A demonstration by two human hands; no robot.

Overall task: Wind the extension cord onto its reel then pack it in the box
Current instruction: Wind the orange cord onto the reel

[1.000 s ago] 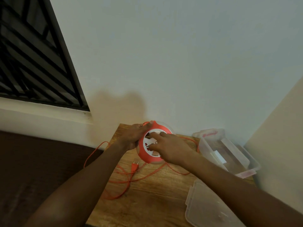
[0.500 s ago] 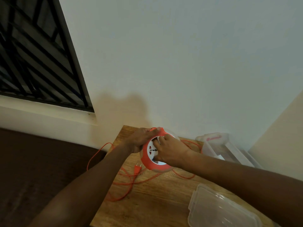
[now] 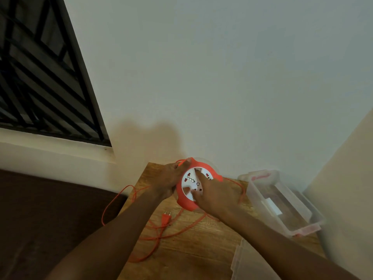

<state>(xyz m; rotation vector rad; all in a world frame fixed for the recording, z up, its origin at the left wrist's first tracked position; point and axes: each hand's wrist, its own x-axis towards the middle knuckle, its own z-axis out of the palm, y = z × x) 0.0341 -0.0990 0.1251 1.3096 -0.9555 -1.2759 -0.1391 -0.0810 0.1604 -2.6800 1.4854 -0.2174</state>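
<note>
An orange reel [image 3: 186, 203] with a white socket face stands tilted on the far part of the wooden table [image 3: 191, 249]. My left hand [image 3: 170, 181] grips its upper left rim. My right hand [image 3: 215, 194] lies on the white face, fingers pressed into it. Loose orange cord [image 3: 159, 237] loops over the table and hangs off its left edge. The cord's orange plug [image 3: 166, 218] lies in front of the reel. A clear plastic box [image 3: 282, 201] stands open to the right, with nothing of the cord in it.
The box's clear lid [image 3: 245, 263] lies at the table's near right corner. A white wall runs right behind the table and a second wall closes the right side. A dark barred window [image 3: 40, 77] is at the upper left, a dark surface below it.
The white face of the reel has turned under my right hand, and that hand has shifted over it. My left hand stays on the rim. The view has drifted slightly.
</note>
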